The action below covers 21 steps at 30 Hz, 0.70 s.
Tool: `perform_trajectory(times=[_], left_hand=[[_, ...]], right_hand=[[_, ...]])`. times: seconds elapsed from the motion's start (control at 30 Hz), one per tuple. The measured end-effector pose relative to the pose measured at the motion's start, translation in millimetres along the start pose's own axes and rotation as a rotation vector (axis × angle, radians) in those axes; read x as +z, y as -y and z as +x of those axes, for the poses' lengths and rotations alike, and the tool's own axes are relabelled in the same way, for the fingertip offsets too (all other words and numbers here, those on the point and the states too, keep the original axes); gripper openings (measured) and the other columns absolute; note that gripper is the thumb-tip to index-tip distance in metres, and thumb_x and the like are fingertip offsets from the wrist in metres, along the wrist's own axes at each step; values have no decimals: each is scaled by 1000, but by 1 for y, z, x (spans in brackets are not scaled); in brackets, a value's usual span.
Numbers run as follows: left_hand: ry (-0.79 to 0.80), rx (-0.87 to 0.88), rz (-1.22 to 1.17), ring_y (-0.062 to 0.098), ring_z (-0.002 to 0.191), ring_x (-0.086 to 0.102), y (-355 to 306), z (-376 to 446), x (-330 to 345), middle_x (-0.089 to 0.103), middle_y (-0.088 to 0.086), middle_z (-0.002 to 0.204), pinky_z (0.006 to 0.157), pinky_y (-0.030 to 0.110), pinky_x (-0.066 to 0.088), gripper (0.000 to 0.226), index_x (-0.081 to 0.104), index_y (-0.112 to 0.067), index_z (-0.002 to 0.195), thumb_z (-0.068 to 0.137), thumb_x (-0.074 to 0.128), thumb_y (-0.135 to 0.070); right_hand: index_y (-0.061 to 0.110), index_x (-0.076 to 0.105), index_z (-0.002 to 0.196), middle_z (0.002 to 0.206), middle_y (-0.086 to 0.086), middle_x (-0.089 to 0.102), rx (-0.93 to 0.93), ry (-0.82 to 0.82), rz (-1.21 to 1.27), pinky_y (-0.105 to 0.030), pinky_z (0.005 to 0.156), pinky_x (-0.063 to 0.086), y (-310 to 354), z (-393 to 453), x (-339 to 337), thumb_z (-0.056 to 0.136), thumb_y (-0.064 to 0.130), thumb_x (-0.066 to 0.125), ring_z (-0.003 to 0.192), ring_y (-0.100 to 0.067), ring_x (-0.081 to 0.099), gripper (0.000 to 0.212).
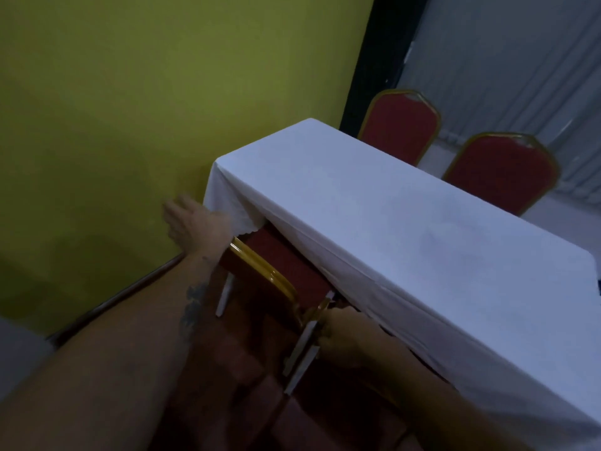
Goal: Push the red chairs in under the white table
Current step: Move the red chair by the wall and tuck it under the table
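A long table under a white cloth (406,229) runs from the centre to the lower right. A red chair with a gold frame (276,271) stands at its near side, the backrest tucked against the hanging cloth. My left hand (195,222) hovers past the chair's far corner, fingers spread and holding nothing, close to the cloth's corner. My right hand (344,340) is closed on the near side of the chair's backrest frame, by the table edge. Two more red chairs stand on the far side: one at the back (400,125) and one to its right (502,170).
A yellow-green wall (130,109) stands close on the left, with a dark skirting strip (123,294) along the floor. Grey curtains (520,60) hang behind the far chairs. The gap between the wall and the table end is narrow.
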State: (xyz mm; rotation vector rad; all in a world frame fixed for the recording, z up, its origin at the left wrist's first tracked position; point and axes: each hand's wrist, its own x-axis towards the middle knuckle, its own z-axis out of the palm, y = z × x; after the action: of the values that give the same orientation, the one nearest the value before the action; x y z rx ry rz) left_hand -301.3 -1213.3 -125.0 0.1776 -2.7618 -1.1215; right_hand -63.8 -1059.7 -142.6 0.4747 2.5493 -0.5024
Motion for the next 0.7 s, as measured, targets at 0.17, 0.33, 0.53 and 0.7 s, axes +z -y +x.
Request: perform_trajectory(times=[0.17, 0.33, 0.53, 0.7], left_hand=[[129, 724, 518, 23, 77, 55, 11, -30, 11, 56, 2, 65, 115, 59, 21, 38, 60, -13, 64, 82, 39, -38], [250, 880, 702, 22, 63, 51, -4, -51, 11, 52, 4, 63, 88, 42, 43, 47, 59, -11, 64, 88, 29, -40], [293, 867, 787, 24, 75, 61, -14, -77, 26, 63, 1, 72, 90, 42, 33, 33, 50, -16, 63, 84, 36, -38], [301, 879, 779, 23, 73, 61, -14, -73, 27, 65, 2, 72, 88, 41, 33, 36, 62, -15, 67, 81, 38, -37]], right_hand=[[17, 53, 133, 121, -8, 64, -15, -111, -197, -37, 75, 46, -3, -41, 22, 89, 43, 54, 101, -33, 66, 50], [21, 67, 108, 93, -3, 70, -23, -289, -299, -34, 60, 40, 0, -38, 35, 92, 27, 56, 77, -27, 68, 21], [17, 67, 93, 89, -4, 68, -43, -301, -347, -33, 60, 39, 14, -20, 16, 92, 27, 60, 62, -22, 52, 13], [20, 51, 80, 82, -3, 59, -36, -264, -324, -33, 63, 40, 20, -14, 8, 90, 24, 58, 65, -24, 52, 13]])
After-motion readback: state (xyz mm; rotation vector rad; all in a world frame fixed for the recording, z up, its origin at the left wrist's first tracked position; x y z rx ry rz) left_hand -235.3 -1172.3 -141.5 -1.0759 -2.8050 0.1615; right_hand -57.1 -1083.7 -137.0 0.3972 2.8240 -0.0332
